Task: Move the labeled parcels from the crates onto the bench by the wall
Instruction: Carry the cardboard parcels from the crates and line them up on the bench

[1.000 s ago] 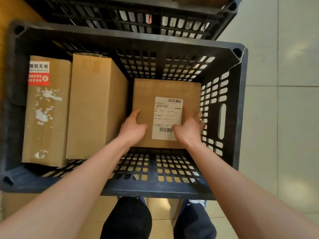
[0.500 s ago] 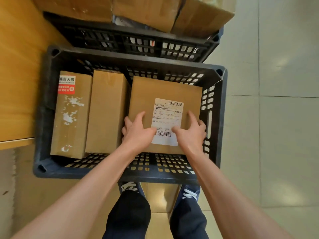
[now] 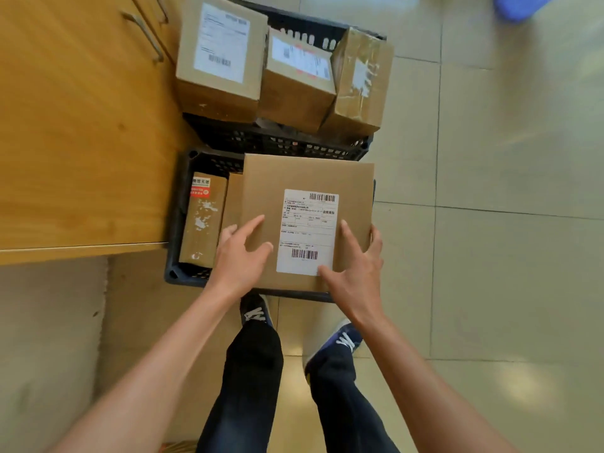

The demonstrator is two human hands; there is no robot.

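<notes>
A flat brown parcel (image 3: 307, 178) with a white barcode label is lifted above the near black crate (image 3: 178, 207). My left hand (image 3: 240, 256) grips its near left corner, thumb on top. My right hand (image 3: 354, 273) grips its near right corner, thumb beside the label. Two more parcels stay in the near crate: one with a red sticker (image 3: 202, 220) and a plain one (image 3: 233, 201) partly hidden under the lifted parcel. The far crate (image 3: 277, 138) holds three labeled parcels, such as the one at its left (image 3: 219, 57).
A wooden bench or cabinet top (image 3: 81, 125) with metal handles (image 3: 143, 34) runs along the left. Tiled floor (image 3: 490, 223) lies to the right. My legs and shoes (image 3: 258, 312) stand just behind the near crate. A blue object (image 3: 519, 6) sits at the far right.
The labeled parcel has risen out of the near crate with both hands on it. My view has pulled back and up, so the far crate's parcels now show.
</notes>
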